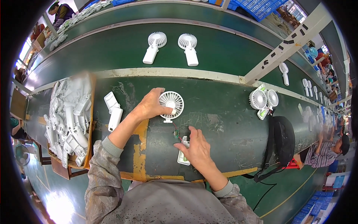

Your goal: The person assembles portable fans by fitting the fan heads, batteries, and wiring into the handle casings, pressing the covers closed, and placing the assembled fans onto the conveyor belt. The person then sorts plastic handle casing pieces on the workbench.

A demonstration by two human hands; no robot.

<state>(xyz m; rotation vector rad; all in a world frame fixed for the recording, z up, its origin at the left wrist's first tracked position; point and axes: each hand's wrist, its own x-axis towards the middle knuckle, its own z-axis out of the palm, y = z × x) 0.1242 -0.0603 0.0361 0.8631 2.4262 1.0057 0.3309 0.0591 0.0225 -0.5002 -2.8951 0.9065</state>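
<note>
Left hand (149,106) grips white, round, slatted plastic fan head (174,100) toward far edge of counter (235,134). Right hand (199,148) at white, elongated plastic handle shell (183,159); grip unclear. Head likely light, stiff; best held by rim.

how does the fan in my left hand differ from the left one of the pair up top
The near fan ends in a short white stub; the far fan has a full handle. Your left hand holds the near fan, while no hand touches the far fan. Both are white with round, slatted heads.
</note>
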